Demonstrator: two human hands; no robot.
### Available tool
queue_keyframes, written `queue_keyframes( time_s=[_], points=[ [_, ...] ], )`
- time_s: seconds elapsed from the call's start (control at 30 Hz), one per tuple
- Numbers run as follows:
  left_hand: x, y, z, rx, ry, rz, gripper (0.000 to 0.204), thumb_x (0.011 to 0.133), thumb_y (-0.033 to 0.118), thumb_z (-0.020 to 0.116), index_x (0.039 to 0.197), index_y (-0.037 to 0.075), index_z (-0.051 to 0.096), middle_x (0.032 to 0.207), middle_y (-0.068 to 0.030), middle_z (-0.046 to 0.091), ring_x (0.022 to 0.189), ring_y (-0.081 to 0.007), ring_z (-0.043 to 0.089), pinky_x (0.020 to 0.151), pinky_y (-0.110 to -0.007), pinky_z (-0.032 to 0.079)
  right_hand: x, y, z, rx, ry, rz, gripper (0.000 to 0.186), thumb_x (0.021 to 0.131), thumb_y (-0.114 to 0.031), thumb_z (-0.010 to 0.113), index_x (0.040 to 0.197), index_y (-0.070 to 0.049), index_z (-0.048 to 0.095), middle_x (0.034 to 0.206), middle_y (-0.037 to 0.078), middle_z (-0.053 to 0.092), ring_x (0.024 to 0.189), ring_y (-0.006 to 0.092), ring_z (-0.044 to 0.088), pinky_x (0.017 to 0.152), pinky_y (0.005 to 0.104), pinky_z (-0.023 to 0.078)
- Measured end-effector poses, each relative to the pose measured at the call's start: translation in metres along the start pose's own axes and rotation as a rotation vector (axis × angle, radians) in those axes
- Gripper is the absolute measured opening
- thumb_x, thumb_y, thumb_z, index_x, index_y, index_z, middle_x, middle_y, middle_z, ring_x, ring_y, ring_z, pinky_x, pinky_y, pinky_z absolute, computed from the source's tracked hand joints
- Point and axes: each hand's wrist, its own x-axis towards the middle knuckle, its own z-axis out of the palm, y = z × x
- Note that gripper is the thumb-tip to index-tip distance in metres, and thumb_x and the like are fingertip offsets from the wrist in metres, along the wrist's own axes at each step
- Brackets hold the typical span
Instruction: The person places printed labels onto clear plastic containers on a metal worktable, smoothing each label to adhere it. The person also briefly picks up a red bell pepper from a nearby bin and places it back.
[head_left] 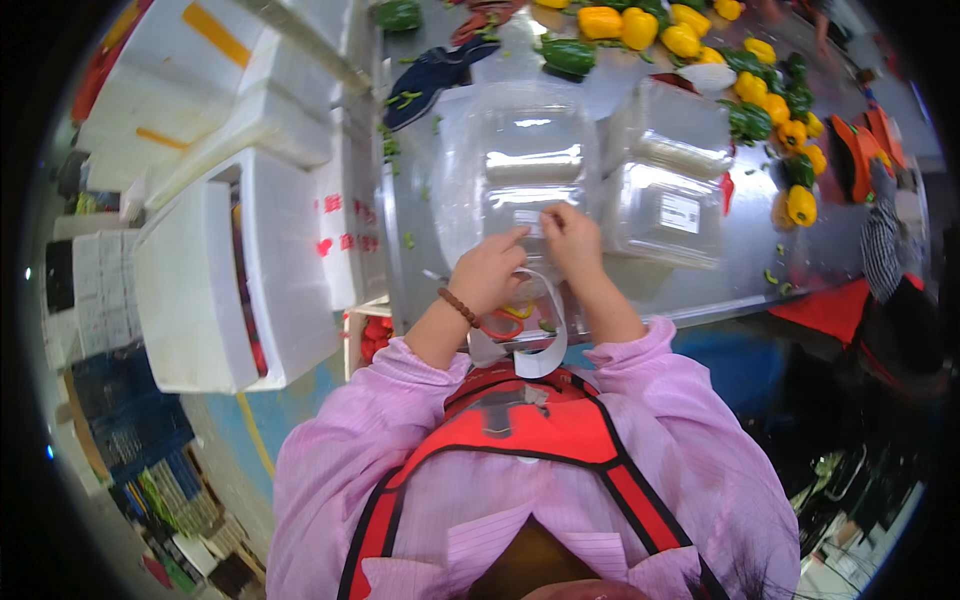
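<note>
Both hands work over a clear plastic box (533, 158) with a lid, standing on the metal table before me. A small white label (526, 218) lies at the box's near edge. My right hand (573, 243) has its fingertips pinched together at the label's right side. From the left, my left hand (490, 272) reaches its index finger toward the same label, the other fingers curled. A white label strip (547, 345) runs from under the left hand and hangs in a loop by my apron; its hold inside the palm is partly hidden.
Stacked clear boxes (665, 170), one labelled, stand to the right. Yellow peppers (682, 40) and green peppers (568, 57) lie at the back and far right. White foam boxes (235, 270) crowd the left. Another person's gloved hand (882, 183) is at the right.
</note>
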Motion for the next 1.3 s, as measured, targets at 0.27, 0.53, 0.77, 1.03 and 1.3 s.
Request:
queue_keyframes(
  time_s=[0.27,0.53,0.77,1.03,1.3],
  points=[
    [0.007,-0.020,0.019,-0.065,-0.026,0.028,0.023,0.069,0.014,0.076,0.083,0.005,0.061,0.132,-0.0138,0.053,0.112,-0.0351,0.054,0.092,-0.043,0.047,-0.007,0.003,-0.015,-0.300,0.019,-0.146,0.036,0.080,-0.014,0.067,0.114,-0.005,0.058,0.113,0.016,0.061,0.104,0.0344,0.057,0.085,0.0427,0.049],
    [-0.044,-0.045,0.044,-0.370,0.182,-0.343,0.021,0.071,0.011,0.077,0.090,0.005,0.069,0.150,-0.0259,0.031,0.135,-0.0397,0.038,0.107,-0.041,0.036,-0.082,0.020,-0.031,-0.178,-0.031,-0.057,0.071,0.077,-0.019,0.071,0.139,0.000,0.040,0.143,0.029,0.037,0.131,0.0446,0.038,0.110,0.0465,0.032],
    [-0.036,-0.026,0.040,-0.367,0.172,-0.433,0.027,0.074,0.012,0.075,0.100,0.004,0.072,0.152,-0.0270,0.027,0.138,-0.0363,0.035,0.108,-0.038,0.035,-0.084,0.009,-0.038,-0.159,-0.052,-0.101,0.071,0.078,-0.021,0.071,0.140,-0.004,0.040,0.143,0.030,0.035,0.131,0.0465,0.036,0.110,0.0478,0.031],
    [-0.034,-0.013,0.018,-0.751,0.368,-0.431,0.011,0.076,0.005,0.072,0.087,0.005,0.067,0.155,-0.0251,0.021,0.140,-0.0358,0.033,0.110,-0.041,0.032,-0.069,-0.031,-0.073,-0.062,-0.044,-0.183,0.067,0.078,-0.015,0.070,0.139,-0.008,0.042,0.139,0.029,0.039,0.128,0.0450,0.039,0.106,0.0478,0.036],
    [-0.043,-0.004,0.006,-0.730,0.603,-0.280,0.013,0.078,0.000,0.068,0.083,0.006,0.059,0.148,-0.0163,0.036,0.134,-0.0339,0.040,0.106,-0.040,0.038,-0.002,-0.068,-0.080,-0.508,-0.093,-0.430,0.044,0.075,-0.009,0.063,0.117,-0.004,0.057,0.123,0.020,0.054,0.115,0.0358,0.052,0.092,0.0420,0.046]
  ],
)
